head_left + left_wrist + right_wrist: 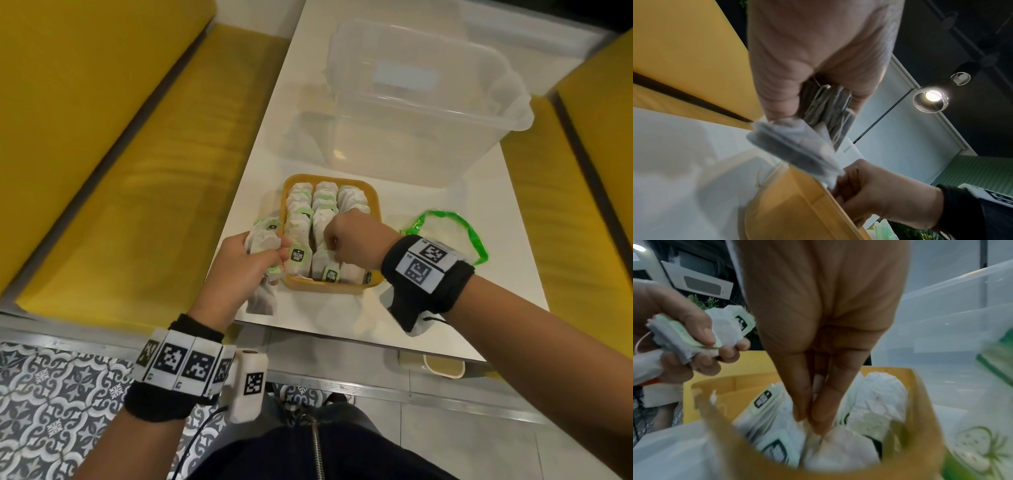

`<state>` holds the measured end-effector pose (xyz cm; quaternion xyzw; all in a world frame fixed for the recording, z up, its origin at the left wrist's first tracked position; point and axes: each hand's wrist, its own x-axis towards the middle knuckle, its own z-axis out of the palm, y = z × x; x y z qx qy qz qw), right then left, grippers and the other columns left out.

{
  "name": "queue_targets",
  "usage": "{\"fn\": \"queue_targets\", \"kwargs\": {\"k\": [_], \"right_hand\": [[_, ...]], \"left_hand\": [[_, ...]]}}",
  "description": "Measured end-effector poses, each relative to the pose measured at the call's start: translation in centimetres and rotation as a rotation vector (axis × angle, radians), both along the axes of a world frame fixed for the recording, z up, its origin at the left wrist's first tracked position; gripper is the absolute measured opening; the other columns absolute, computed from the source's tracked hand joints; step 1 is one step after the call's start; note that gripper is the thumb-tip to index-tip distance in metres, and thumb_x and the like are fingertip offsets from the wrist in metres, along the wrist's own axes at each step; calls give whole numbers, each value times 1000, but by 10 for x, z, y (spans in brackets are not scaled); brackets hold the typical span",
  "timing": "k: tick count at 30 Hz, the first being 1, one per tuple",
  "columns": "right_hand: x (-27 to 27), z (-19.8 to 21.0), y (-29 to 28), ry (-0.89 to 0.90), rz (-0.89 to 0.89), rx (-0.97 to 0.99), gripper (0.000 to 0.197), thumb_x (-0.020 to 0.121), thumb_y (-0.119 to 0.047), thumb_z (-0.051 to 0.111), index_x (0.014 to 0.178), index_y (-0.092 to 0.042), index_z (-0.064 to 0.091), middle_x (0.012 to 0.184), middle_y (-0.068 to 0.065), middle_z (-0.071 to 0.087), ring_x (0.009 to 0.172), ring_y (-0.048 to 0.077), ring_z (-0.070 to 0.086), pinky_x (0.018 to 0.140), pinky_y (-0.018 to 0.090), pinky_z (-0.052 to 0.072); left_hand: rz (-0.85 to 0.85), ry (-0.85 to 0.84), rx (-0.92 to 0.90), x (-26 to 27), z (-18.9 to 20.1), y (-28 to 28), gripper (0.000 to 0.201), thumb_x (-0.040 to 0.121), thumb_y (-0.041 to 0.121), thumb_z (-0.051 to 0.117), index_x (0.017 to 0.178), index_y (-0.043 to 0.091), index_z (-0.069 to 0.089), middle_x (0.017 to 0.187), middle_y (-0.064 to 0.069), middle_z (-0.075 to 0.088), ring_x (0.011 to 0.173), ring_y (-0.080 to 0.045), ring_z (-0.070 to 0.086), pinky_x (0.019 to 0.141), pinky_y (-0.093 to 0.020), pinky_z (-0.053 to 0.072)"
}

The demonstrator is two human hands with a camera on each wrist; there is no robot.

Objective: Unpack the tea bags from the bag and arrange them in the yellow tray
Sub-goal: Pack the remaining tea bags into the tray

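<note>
Your left hand (pixel 239 263) clutches a spare bundle of tea bags (pixel 262 241) beside the yellow tray (pixel 376 205), mid-frame, ready to feed. Your right hand (pixel 356 241) pinches one tea bag (pixel 838 446) into the packed rows. The green-rimmed bag (pixel 474 240) lies right.

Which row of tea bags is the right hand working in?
The right-hand row in the yellow tray; the right hand covers its near half, unlike the other two.

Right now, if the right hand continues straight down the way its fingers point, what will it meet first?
Most likely the white paper tea bags packed in the square yellow plastic tray. The right hand points down into them; its fingertips seem to be touching them already, though blur hides exact contact.
</note>
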<state>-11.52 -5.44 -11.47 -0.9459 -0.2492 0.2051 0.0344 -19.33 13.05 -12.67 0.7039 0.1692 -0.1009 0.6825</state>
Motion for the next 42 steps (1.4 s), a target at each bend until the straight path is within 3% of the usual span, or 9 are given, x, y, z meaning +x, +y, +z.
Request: {"fn": "queue_targets", "kwargs": {"k": [3, 8, 11, 14, 19, 22, 27, 35, 42], "right_hand": [[5, 8, -5, -58, -92, 67, 14, 80, -7, 63, 94, -4, 67, 95, 11, 64, 88, 25, 57, 71, 30, 48], [5, 3, -5, -74, -219, 63, 14, 86, -4, 57, 97, -1, 65, 92, 6, 54, 86, 21, 53, 68, 25, 37], [5, -9, -1, -12, -244, 110, 15, 82, -2, 60, 94, -3, 69, 93, 10, 64, 92, 26, 59, 72, 27, 46], [9, -5, -4, 17, -282, 156, 15, 79, -4, 67, 93, -5, 71, 93, 7, 64, 89, 23, 59, 70, 25, 44], [19, 13, -29, -29, -364, 188, 20, 79, 3, 59, 85, -10, 72, 88, 8, 65, 82, 24, 64, 69, 30, 54], [15, 14, -29, 20, -248, 51, 17, 82, -5, 62, 91, -12, 74, 85, 3, 65, 81, 21, 61, 65, 24, 47], [4, 0, -17, 103, -105, -151, 21, 81, -27, 69, 101, -19, 71, 94, 2, 67, 85, 22, 61, 75, 33, 54], [-1, 7, -14, -48, 35, -317, 14, 90, -16, 52, 103, -16, 58, 89, 2, 49, 77, 23, 51, 70, 34, 51], [-7, 8, -8, -95, 153, -434, 6, 90, -22, 53, 93, -17, 54, 70, -3, 42, 70, 20, 49, 63, 32, 46]], "left_hand": [[15, -2, -15, -2, -1, 2, 23, 83, -4, 59, 93, 13, 72, 87, -2, 71, 78, -13, 64, 58, -23, 48], [22, 8, -23, -2, -4, 3, 23, 83, -3, 61, 95, 12, 72, 87, -3, 71, 80, -16, 65, 62, -26, 49], [18, 7, -19, -1, -3, 3, 23, 83, -3, 60, 95, 12, 72, 89, -5, 70, 82, -18, 64, 64, -29, 49], [20, 3, -28, -1, -2, 4, 24, 83, -6, 57, 92, 12, 72, 87, -4, 70, 83, -19, 64, 65, -30, 49], [37, -5, -28, -4, -2, 8, 25, 83, -6, 58, 88, 13, 72, 83, -3, 71, 81, -17, 65, 64, -29, 49], [33, 5, -38, -4, -4, 5, 24, 82, -6, 59, 89, 12, 72, 83, -2, 70, 80, -17, 64, 64, -29, 48], [12, 10, -34, -5, -4, 1, 22, 81, -1, 63, 97, 13, 72, 88, -2, 71, 82, -16, 65, 66, -29, 48], [37, -7, -37, -12, -2, 2, 24, 84, -8, 56, 86, 11, 71, 80, -2, 69, 77, -15, 63, 55, -23, 47], [49, -5, -36, -14, -3, 2, 23, 85, -7, 57, 88, 11, 71, 81, -3, 69, 78, -16, 63, 60, -27, 47]]}}
